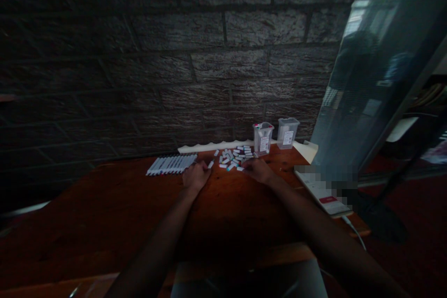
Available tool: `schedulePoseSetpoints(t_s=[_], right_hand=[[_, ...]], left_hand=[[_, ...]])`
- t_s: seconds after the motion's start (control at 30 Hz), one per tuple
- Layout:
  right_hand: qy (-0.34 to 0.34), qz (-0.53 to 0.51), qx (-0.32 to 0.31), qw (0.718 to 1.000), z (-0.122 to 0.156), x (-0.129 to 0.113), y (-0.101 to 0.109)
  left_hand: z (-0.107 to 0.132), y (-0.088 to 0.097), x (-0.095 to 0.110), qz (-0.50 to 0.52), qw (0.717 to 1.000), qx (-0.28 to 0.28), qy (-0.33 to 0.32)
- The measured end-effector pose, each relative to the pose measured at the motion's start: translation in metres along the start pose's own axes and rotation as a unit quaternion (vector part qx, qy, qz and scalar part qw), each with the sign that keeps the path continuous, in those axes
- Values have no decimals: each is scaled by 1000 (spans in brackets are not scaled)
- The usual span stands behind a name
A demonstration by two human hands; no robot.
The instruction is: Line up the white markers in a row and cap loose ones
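Observation:
My left hand rests on the wooden table with its fingers closed on a small white marker cap. Just to its left lies a neat slanted row of white markers with dark ends. My right hand reaches to the near right edge of a loose pile of short white marker caps, some with teal or green ends. Its fingertips are bent together at one cap; the dim light blurs the exact grip.
Behind my right hand stands a clear plastic tub with some pieces inside, and another clear tub is beside it. White wavy-edged paper lies along the brick wall. A flat white box and a white cable are at the right.

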State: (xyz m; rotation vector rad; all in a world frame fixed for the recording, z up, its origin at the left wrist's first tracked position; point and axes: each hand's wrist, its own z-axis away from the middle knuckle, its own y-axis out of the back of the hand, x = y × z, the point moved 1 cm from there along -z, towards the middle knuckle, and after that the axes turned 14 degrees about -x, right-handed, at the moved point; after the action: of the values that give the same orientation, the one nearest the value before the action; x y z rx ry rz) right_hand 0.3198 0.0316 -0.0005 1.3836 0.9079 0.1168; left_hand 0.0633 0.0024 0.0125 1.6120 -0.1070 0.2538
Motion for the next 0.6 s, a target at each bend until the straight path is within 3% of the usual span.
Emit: schedulePoseSetpoints(t_s=[0.23, 0.37, 0.47, 0.6], right_hand=[[-4, 6, -8, 1000, 0, 0, -1], [1, 23, 2, 1000, 0, 0, -1], [-9, 26, 28, 999, -1, 1, 1], [-9, 13, 63, 998, -1, 3, 3]], left_hand=[[-1, 0, 1, 67, 996, -51, -20], [-2, 1, 1, 210, 974, -68, -53], [-3, 2, 4, 417, 901, -109, -46], [-3, 5, 9, 648, 744, -159, -30]])
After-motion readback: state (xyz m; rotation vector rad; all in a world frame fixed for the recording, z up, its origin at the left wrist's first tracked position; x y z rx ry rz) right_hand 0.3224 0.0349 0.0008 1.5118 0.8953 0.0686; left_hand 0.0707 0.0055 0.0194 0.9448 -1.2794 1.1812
